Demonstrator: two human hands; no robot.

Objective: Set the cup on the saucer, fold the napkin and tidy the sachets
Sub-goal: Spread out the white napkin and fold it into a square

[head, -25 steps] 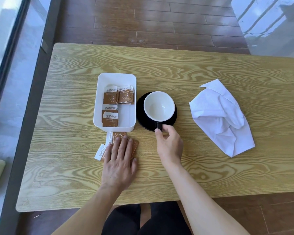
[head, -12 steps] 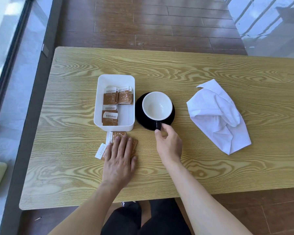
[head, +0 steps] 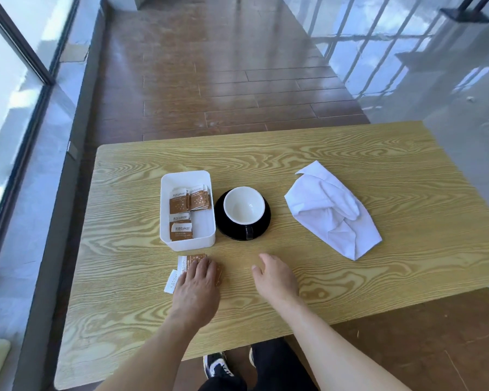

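Right hand: the right hand (head: 277, 277) has let go of the cup handle, which it pinched half a second ago, and has come back toward the person; its grip is now loose and half wide, holding nothing, and it is over bare table (head: 350, 300) in front of the saucer.
Cup: the white cup (head: 244, 205) stands upright on the black saucer (head: 261, 224), its dark handle turned toward the person. It did not shift when the hand left.
Meaning for the cup step: I judge this step finished, because the cup sits well inside the saucer rim and no hand touches it.
Left hand: the left hand (head: 198, 280) stays flat, palm down, on the loose sachets (head: 187, 260); it presses them and its grip is not closed around any of them.
Sachets: a few lie under and beside that hand, just in front of the white tray (head: 185, 176); the other sachets are already inside the tray.
Napkin: the white napkin (head: 333, 210) is crumpled on the table, to the right of the saucer and well apart from both hands. It is not yet folded.
What is left: the napkin and the loose sachets. The free right hand can probably go to either one.
Camera: the view is lifted now and shows more floor than before.
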